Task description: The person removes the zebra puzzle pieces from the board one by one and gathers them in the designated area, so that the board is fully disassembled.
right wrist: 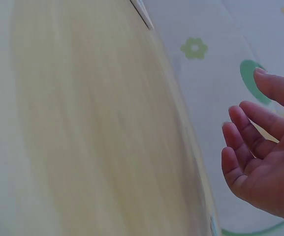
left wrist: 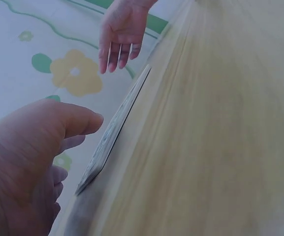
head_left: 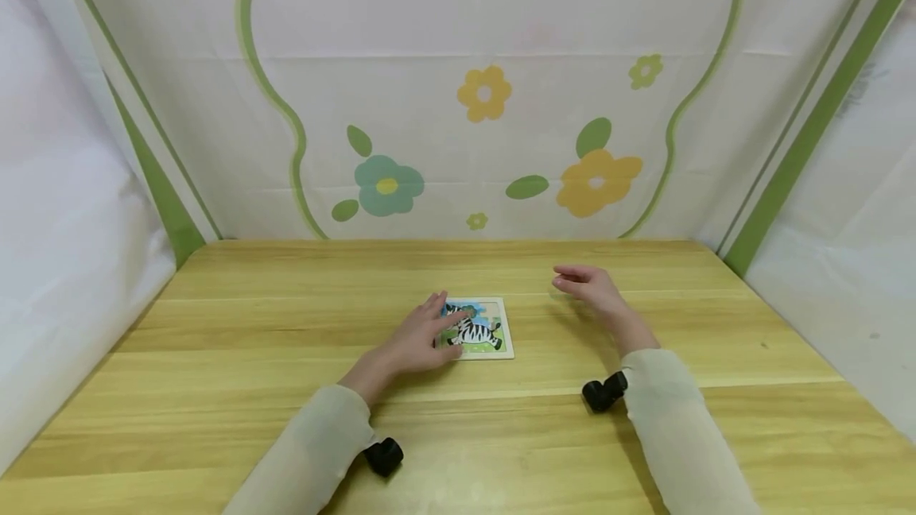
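Note:
A small square zebra jigsaw puzzle (head_left: 481, 332) in a pale frame lies flat at the middle of the table; a bare beige patch shows at its upper right. Over its left side is my left hand (head_left: 418, 336), fingers spread and relaxed, hiding part of the picture. From the left wrist, the puzzle (left wrist: 117, 128) appears edge-on, just beyond my thumb (left wrist: 82, 120). My right hand (head_left: 590, 288) hovers above the table, right of the puzzle, its fingers loosely bent around nothing. In the right wrist view, only a corner of the frame (right wrist: 142, 14) shows at the top.
The wood-grain table (head_left: 286, 420) reaches back to a white cloth (head_left: 444, 22) printed with flowers and leaves. White cloth also hangs along both sides. Each wrist carries a small black camera, one by the left sleeve (head_left: 308, 451), another by the right sleeve (head_left: 680, 427).

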`<state>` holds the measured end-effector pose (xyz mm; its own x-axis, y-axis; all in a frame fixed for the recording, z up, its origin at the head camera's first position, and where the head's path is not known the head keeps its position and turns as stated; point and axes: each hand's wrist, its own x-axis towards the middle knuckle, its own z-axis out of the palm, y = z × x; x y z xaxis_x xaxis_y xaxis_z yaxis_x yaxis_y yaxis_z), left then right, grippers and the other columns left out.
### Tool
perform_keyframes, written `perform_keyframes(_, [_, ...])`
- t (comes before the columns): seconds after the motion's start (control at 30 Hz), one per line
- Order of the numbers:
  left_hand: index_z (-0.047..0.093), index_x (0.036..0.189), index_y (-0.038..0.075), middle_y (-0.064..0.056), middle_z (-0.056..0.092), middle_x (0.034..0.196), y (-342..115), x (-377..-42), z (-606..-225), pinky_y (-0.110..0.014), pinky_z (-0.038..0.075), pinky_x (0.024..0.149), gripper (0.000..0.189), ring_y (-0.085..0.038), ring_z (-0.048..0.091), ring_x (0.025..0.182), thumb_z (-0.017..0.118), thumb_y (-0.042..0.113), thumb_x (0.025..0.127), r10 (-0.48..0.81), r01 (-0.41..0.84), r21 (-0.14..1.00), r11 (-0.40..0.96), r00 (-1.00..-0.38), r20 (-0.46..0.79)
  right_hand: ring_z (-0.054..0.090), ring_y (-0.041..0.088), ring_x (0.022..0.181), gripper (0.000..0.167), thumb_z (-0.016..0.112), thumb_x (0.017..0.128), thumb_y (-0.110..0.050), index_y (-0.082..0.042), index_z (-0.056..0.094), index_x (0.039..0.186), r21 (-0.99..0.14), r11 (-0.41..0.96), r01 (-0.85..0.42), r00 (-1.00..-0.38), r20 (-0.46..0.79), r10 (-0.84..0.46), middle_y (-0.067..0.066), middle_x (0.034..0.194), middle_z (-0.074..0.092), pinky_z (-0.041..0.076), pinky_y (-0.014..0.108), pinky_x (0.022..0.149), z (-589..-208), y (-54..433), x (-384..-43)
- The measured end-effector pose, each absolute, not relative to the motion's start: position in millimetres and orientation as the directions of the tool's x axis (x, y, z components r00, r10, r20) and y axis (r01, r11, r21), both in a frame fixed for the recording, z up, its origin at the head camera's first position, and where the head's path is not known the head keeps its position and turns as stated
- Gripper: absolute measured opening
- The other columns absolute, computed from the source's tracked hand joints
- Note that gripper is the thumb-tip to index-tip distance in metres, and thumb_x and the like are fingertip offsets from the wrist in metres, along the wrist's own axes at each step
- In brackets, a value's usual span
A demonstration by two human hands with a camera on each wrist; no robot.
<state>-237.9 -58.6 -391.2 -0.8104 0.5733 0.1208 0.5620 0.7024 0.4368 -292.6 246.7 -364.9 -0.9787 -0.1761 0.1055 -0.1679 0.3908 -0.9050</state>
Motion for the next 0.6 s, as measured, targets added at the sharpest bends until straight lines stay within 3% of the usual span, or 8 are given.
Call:
perform_keyframes(0.2, [0.033, 0.135, 0.014, -0.02, 0.009, 0.14, -63.0, -239.5, -393.2, -0.045, 0.009, 0.099, 0.058, -0.031, 0.006, 0.127, 0.049, 0.039, 0.084, 0.554, 0.538, 0.457, 0.708, -0.825, 0.114, 0.051, 0.024, 0.095, 0.047, 0.059, 0.083, -0.017, 0.009, 0.046, 0.119, -0.924, 0.346, -0.161, -0.971, 0.086, -0.222, 0.023, 0.111, 0.051, 0.037, 0.045, 0.084, -367.3, 218.6, -296.9])
perform_keyframes(0.6, [0.033, 0.134, 0.012, -0.022, 0.012, 0.139, -65.7, -243.4, -398.5, -0.045, 0.011, 0.099, 0.062, -0.032, 0.008, 0.127, 0.048, 0.043, 0.083, 0.515, 0.51, 0.438, 0.74, -0.849, 0.117, 0.051, 0.021, 0.09, 0.041, 0.062, 0.08, -0.015, 0.006, 0.053, 0.114, -0.938, 0.318, -0.138, -0.962, 0.051, -0.267, 0.015, 0.103, 0.057, 0.041, 0.029, 0.075, -375.2, 178.6, -298.3])
